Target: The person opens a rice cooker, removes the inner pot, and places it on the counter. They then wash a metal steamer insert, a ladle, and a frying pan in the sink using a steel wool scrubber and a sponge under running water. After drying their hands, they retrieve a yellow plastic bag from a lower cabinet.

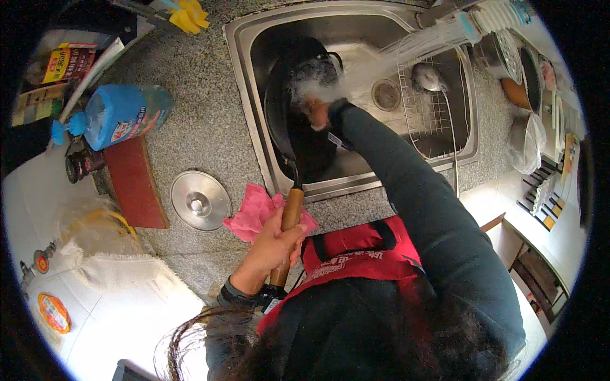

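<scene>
A black wok point(278, 107) sits tilted in the stainless steel sink point(245, 95). My left hand point(271, 245) is wrapped around its wooden handle point(291, 209), which reaches over the sink's front edge. Down inside the wok is my right hand point(318, 114), blurred, with its fingers bent near the wok's surface. Whether it grips something there is hidden by the splash. Water point(419, 47) streams from a ribbed faucet extension point(500, 18) at upper right and breaks into spray beside my right hand. A pink cloth point(250, 214) lies on the counter beside my left hand.
A metal ladle point(427, 77) rests on a wire rack point(421, 119) in the sink, right of the drain point(386, 94). A steel lid point(200, 200), a red-brown board point(136, 185) and a blue pump bottle point(116, 116) are on the left counter. Pots point(522, 143) stand at right.
</scene>
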Demonstrator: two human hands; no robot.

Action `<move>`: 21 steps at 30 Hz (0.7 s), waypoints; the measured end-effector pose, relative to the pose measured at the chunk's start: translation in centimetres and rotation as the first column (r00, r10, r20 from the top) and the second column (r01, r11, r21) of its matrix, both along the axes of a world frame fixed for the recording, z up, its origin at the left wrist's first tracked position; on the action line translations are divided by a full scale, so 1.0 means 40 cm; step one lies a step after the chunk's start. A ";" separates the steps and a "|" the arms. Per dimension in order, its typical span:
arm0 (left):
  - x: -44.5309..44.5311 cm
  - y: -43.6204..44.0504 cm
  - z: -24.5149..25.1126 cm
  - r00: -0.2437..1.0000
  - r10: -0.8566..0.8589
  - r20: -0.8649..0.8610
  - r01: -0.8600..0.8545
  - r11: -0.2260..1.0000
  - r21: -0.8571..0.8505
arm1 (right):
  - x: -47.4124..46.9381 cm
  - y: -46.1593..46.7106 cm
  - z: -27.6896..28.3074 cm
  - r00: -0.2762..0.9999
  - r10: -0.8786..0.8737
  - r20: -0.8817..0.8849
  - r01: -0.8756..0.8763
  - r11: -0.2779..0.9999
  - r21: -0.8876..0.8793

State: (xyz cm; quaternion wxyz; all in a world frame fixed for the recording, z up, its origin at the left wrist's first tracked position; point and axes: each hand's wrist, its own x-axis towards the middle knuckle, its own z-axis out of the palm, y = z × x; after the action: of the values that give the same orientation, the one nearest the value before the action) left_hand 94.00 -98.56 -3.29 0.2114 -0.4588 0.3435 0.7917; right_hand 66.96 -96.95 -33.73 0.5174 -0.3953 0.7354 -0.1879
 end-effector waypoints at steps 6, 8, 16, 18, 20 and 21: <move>0.016 0.006 -0.012 1.000 -0.022 -0.013 0.022 1.000 0.007 | 0.045 -0.137 0.195 0.633 -0.580 0.513 0.745 0.636 -0.200; 0.016 0.009 -0.023 0.999 0.006 -0.031 -0.004 0.999 0.045 | 0.097 -0.081 0.241 0.742 -0.296 0.601 0.526 0.814 -0.248; 0.017 0.012 -0.050 0.991 0.133 0.030 -0.136 0.973 0.188 | 0.113 0.111 -0.189 0.949 -0.033 -0.314 0.075 0.990 0.122; 0.020 0.011 -0.048 0.990 0.134 0.031 -0.138 0.971 0.196 | 0.058 0.028 -0.253 0.760 -0.524 -0.384 0.509 0.848 -0.148; 0.022 0.012 -0.047 0.991 0.129 0.028 -0.132 0.971 0.199 | 0.002 -0.100 -0.216 0.651 -0.759 -0.037 0.737 0.642 -0.213; 0.022 0.012 -0.048 0.991 0.125 0.037 -0.130 0.973 0.192 | -0.018 -0.157 -0.164 0.617 -0.784 0.066 0.775 0.590 -0.226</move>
State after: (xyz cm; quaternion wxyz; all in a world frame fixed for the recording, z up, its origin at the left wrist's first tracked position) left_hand 94.87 -98.08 -5.22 0.2079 -0.4667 0.2321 0.8277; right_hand 66.26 -103.23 -40.28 0.3179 -0.0951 0.8171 -0.4715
